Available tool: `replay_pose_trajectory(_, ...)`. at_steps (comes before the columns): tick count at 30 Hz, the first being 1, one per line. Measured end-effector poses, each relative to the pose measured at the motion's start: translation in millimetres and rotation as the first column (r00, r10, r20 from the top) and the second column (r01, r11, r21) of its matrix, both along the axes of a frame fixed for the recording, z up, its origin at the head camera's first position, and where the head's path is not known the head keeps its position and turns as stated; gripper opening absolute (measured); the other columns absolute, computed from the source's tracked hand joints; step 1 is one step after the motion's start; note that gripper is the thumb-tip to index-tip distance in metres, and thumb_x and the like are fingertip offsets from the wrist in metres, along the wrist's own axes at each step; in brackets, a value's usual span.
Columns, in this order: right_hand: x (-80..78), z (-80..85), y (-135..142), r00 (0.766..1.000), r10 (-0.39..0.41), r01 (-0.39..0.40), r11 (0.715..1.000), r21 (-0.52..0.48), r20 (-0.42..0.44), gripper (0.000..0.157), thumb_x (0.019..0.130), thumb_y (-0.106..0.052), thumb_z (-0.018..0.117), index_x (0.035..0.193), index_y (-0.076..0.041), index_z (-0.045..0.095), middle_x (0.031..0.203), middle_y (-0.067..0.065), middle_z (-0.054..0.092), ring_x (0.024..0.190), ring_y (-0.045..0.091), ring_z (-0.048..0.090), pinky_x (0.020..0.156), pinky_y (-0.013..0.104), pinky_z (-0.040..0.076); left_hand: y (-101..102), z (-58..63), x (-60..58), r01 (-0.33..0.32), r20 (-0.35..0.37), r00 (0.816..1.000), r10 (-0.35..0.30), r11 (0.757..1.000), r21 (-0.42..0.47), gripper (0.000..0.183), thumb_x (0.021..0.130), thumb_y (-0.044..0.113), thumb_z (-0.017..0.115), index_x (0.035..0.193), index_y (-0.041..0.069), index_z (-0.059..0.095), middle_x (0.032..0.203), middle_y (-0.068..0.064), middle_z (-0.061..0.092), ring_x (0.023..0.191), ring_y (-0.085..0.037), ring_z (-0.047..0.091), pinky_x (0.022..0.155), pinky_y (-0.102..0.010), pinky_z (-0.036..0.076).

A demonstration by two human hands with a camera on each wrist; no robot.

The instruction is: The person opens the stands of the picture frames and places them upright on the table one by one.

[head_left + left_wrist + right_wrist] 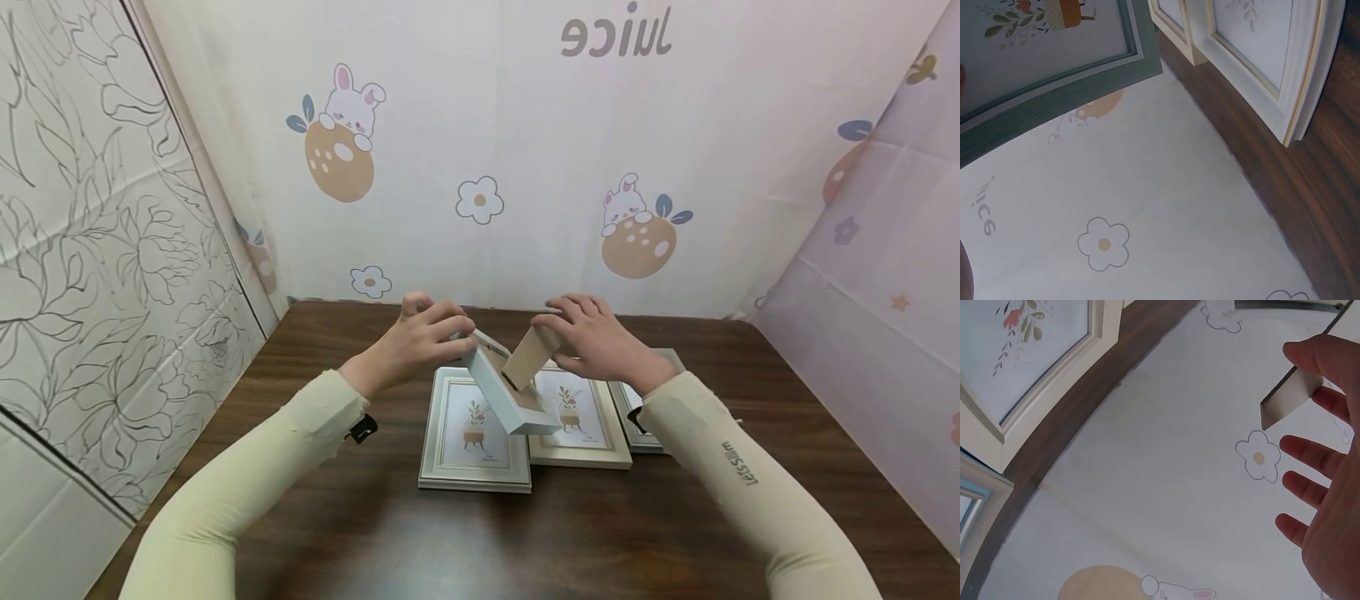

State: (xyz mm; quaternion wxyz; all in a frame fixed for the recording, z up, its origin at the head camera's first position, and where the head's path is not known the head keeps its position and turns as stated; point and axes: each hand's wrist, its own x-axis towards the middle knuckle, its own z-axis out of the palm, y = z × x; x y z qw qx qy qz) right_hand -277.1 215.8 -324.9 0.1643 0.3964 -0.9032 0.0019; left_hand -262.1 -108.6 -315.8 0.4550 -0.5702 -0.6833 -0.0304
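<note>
At the far left, a white panel (112,217) with flower line drawings stood beside the dark wooden table (330,500). A pale sleeve reached in over the table to the left hand (431,340), whose fingers were bent against the upper left end of a tilted picture frame (491,390), gripping its edge. That frame slanted down to the right from this hand, brown backing uppermost; the left wrist view showed its green-grey front and a potted-plant print. Beneath it lay a light-coloured frame (453,471), print up, its right part covered by the raised one — whether the two touched, the pictures did not tell.

From the backing a flat stand leg (528,360) angled up to the right, into the right hand (600,340). Thumb and forefinger pinched the leg near its free end, the other fingers spread apart and slightly bent. Below, just beside the light-coloured frame, lay a cream frame (615,457), its left side partly behind the tilted one. Farthest right, a grey-edged frame (647,443) lay next to it — much of it hidden by the right hand and sleeve. Behind everything hung a rabbit-print curtain (540,242).
</note>
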Motion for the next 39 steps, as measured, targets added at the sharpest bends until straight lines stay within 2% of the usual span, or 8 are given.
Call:
replay_pose_trajectory(5,-0.4,2.7,2.9,0.999,0.023,-0.023,0.999,-0.039,-0.023,0.052,0.085,-0.022,0.072,0.134,-0.015,0.057,0.138,0.022,0.048,0.128,0.044,0.04,0.102,0.061,0.028,-0.7,-0.5,-0.8,-0.009,0.001,1.0,0.009,1.0,-0.006,0.054,0.068,0.014,0.092,0.11,0.02,0.059,0.107,0.001,0.061,0.103,-0.021,0.054,0.085,-0.048,0.025)
replay_pose_trajectory(10,0.1,2.7,2.8,1.0,0.021,-0.02,0.998,-0.055,0.01,0.052,0.086,-0.023,0.071,0.135,-0.016,0.055,0.141,0.021,0.045,0.129,0.043,0.038,0.102,0.062,0.027,-0.8,-0.4,-0.7,-0.02,0.017,1.0,0.021,1.0,-0.013,0.051,0.07,0.012,0.091,0.109,0.02,0.059,0.107,0.001,0.061,0.104,-0.021,0.054,0.085,-0.048,0.025)
replay_pose_trajectory(22,1.3,-1.0,1.8,0.999,-0.009,0.011,0.999,-0.037,0.039,0.055,0.088,-0.024,0.073,0.139,-0.016,0.054,0.144,0.022,0.042,0.132,0.042,0.037,0.104,0.062,0.025,0.6,0.4,0.8,-0.006,0.032,0.999,0.006,1.0,0.004,0.055,0.07,0.012,0.091,0.112,0.021,0.057,0.109,0.001,0.061,0.107,-0.022,0.054,0.085,-0.048,0.025)
replay_pose_trajectory(28,1.6,-4.5,-0.8,0.998,-0.016,0.017,1.0,-0.025,0.064,0.057,0.088,-0.025,0.073,0.141,-0.017,0.052,0.145,0.021,0.041,0.133,0.042,0.035,0.104,0.061,0.025,1.9,1.4,2.6,0.002,0.023,1.0,-0.002,1.0,0.012,0.051,0.069,0.012,0.091,0.11,0.02,0.062,0.109,0.0,0.061,0.107,-0.022,0.054,0.085,-0.049,0.025)
replay_pose_trajectory(34,1.6,-8.4,-2.1,0.997,-0.006,0.008,0.999,-0.034,0.076,0.056,0.089,-0.024,0.072,0.141,-0.017,0.052,0.144,0.021,0.042,0.132,0.042,0.036,0.104,0.062,0.025,2.8,1.1,2.0,0.008,0.012,1.0,-0.008,1.0,0.02,0.051,0.068,0.014,0.092,0.11,0.02,0.063,0.109,0.001,0.062,0.108,-0.022,0.055,0.085,-0.048,0.025)
replay_pose_trajectory(39,1.8,-10.2,-2.4,0.998,0.003,0.0,0.999,-0.043,0.067,0.056,0.088,-0.023,0.072,0.14,-0.017,0.052,0.143,0.022,0.043,0.131,0.042,0.037,0.104,0.062,0.026,2.9,1.1,2.2,0.013,0.01,1.0,-0.013,1.0,0.019,0.051,0.069,0.01,0.091,0.11,0.02,0.061,0.109,0.0,0.062,0.108,-0.022,0.055,0.085,-0.048,0.024)
